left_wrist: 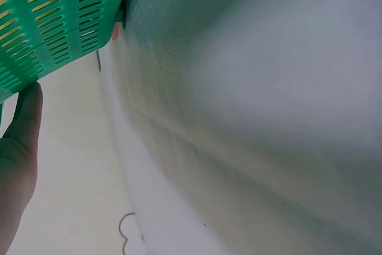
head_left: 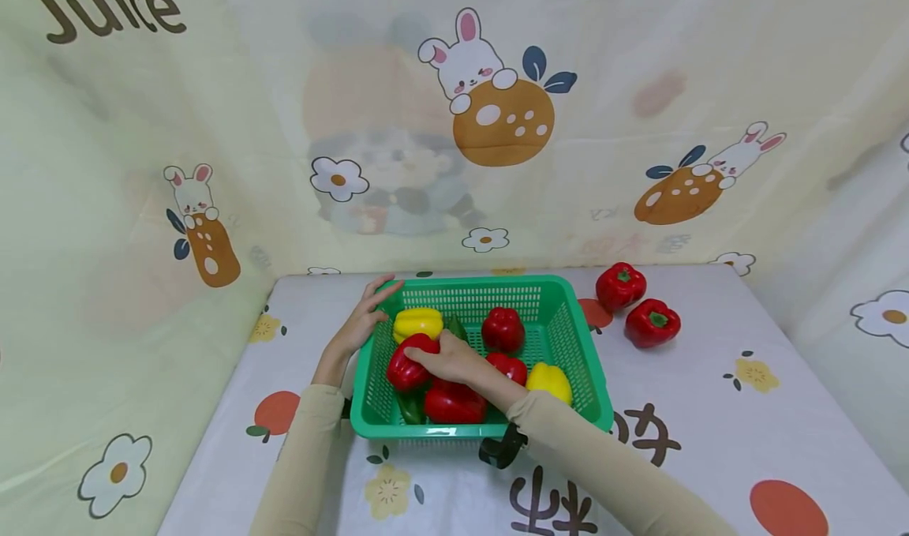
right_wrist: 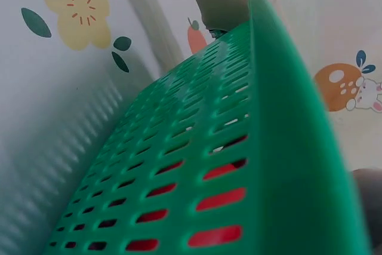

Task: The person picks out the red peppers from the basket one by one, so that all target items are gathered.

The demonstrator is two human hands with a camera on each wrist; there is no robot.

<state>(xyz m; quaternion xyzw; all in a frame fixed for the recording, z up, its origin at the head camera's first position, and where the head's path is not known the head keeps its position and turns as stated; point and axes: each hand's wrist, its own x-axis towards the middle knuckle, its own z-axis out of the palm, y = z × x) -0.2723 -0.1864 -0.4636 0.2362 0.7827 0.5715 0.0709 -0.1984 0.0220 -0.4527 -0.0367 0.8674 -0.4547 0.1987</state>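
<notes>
Head view: bright, diffuse light, small glints on the red peppers [head_left: 454, 405], soft shadows on the counter [head_left: 699, 398]. Left wrist: dimmer; pale surface [left_wrist: 286, 82] at right hazy, out of focus. Right wrist: near basket rim [right_wrist: 292, 147] blurred, slotted shadow alongside.

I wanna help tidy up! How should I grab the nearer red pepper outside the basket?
I'd try the round sides of the nearer red pepper, coming from above and the right. Its green stem shows near the top, and the other red pepper sits close behind, slightly left, with the green basket farther left.
</notes>
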